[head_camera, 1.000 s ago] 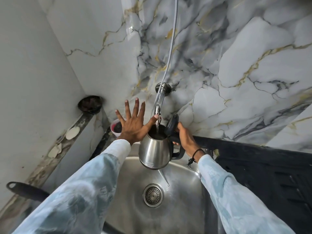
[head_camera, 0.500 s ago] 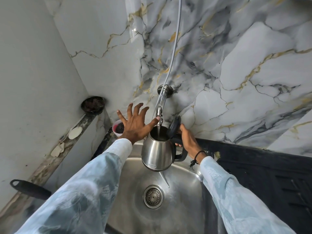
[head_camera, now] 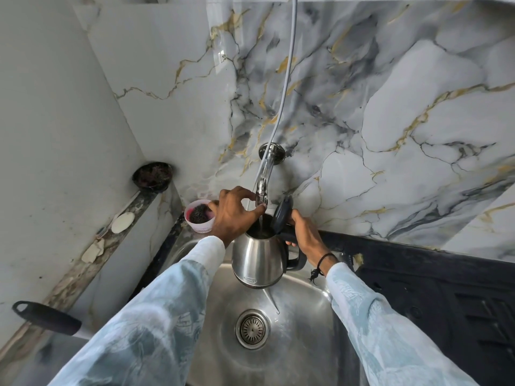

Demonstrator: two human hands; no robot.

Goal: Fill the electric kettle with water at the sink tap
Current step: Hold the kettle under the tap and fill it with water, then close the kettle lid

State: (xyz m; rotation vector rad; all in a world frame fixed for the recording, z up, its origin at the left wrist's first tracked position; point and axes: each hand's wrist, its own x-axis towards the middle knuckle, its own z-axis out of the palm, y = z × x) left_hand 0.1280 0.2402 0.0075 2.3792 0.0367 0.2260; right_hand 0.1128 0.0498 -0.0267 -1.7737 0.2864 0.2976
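Note:
A stainless steel electric kettle [head_camera: 259, 260] hangs above the steel sink [head_camera: 301, 324], its black lid [head_camera: 282, 214] flipped up. My right hand [head_camera: 305, 235] is closed on the kettle's black handle. A chrome tap [head_camera: 263, 181] comes out of the marble wall, and a thin stream of water runs from its spout into the kettle's mouth. My left hand [head_camera: 232, 213] curls around the tap's tip, thumb and fingers pinching it just above the kettle's opening.
A pink cup [head_camera: 199, 215] holding a dark scrubber stands left of the tap. A dark bowl [head_camera: 152, 176] and soap pieces [head_camera: 122, 222] lie on the left ledge. A black handle [head_camera: 47, 319] juts in at lower left. A black drainboard [head_camera: 446, 296] lies right of the sink.
My left hand, spread open beside the tap before, has closed its fingers around the tap's tip. The kettle stays under the stream in my right hand.

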